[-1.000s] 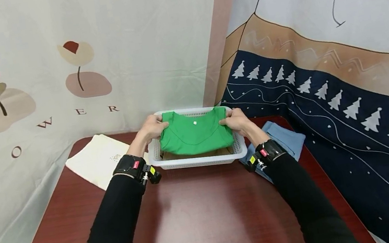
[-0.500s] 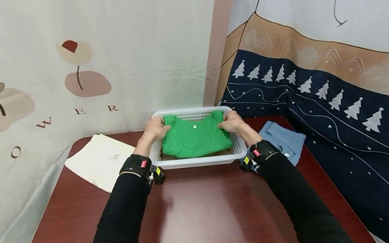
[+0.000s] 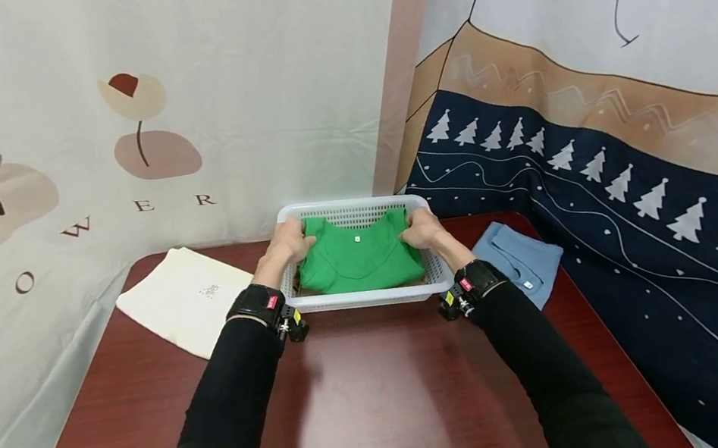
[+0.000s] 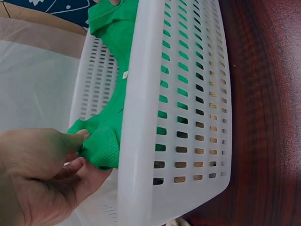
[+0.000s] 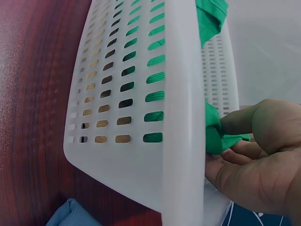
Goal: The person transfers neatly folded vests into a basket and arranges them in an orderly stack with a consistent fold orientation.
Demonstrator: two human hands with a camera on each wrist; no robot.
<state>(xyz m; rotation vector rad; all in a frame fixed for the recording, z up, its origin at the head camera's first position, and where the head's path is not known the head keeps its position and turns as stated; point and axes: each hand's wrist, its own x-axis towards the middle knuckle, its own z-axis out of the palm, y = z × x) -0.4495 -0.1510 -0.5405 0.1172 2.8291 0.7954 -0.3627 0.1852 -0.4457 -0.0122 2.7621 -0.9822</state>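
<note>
Grips (image 3: 290, 242) (image 3: 424, 229) lower, perhaps inside basket (image 3: 369, 297)

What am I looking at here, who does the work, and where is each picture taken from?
There is no machine: a person works with a bare left hand and right hand. The wide picture comes from the head, looking forward and down; the two close ones come from the left and right wrists. On the table stands a white basket, with a cream cloth to its left and a folded blue cloth to its right. Each hand pinches one side of a green shirt inside the basket.
</note>
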